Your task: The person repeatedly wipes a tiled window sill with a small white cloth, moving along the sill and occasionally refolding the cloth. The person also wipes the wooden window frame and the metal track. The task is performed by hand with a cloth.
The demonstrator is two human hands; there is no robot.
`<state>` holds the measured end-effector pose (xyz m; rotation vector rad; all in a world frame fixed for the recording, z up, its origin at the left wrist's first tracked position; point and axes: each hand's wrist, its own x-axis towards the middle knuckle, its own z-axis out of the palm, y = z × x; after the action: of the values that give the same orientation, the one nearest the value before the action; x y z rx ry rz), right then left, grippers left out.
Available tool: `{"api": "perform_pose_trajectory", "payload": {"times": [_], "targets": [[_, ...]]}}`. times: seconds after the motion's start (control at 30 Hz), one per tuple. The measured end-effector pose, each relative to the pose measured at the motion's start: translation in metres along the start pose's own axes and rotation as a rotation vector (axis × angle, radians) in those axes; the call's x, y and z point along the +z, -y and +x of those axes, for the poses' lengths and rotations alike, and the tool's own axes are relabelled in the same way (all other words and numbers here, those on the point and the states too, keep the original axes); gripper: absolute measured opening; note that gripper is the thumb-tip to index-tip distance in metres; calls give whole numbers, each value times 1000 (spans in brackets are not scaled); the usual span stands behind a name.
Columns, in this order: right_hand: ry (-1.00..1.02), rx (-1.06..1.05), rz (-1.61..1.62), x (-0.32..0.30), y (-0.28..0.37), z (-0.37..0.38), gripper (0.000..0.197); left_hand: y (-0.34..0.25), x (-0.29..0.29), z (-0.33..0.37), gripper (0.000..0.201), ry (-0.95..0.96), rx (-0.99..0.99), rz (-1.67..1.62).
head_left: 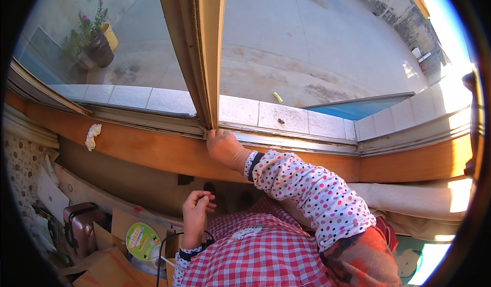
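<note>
My right hand [223, 147] reaches forward to the foot of the upright window frame [207, 57], where it meets the sliding track [286, 142]. Its fingers are curled and pressed into the corner; their tips are hidden, so whatever they hold cannot be made out. My left hand [195, 213] hovers in front of my red checked apron [255, 256], fingers loosely bent and apart, with nothing visible in them. On the wooden sill [138, 151], to the left, lies a crumpled white tissue [93, 136].
Outside, a tiled ledge [240, 110] carries a small dark bit [281, 121]; potted plants [99, 49] stand beyond the left pane. Below left are a brown suitcase [84, 230], cardboard boxes [110, 269] and a green round lid [142, 241]. A beige curtain [409, 202] hangs at right.
</note>
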<state>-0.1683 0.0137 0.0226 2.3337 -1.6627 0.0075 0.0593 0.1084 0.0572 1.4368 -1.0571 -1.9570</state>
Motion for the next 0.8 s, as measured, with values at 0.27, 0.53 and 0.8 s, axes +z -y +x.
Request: {"api": "perform_pose_trajectory", "payload": {"times": [0.27,0.53,0.8], "targets": [[-3,97,208,-9,-63,-52,19,8,-10,-12,16,-34,-36,-19],[-81,142,216,10,-36,-25,14,-3,-4,2,15,26,-58,46],[150,187,216,-32,-77,-73,20,-5,-14,1,15,62,-21,46]]}}
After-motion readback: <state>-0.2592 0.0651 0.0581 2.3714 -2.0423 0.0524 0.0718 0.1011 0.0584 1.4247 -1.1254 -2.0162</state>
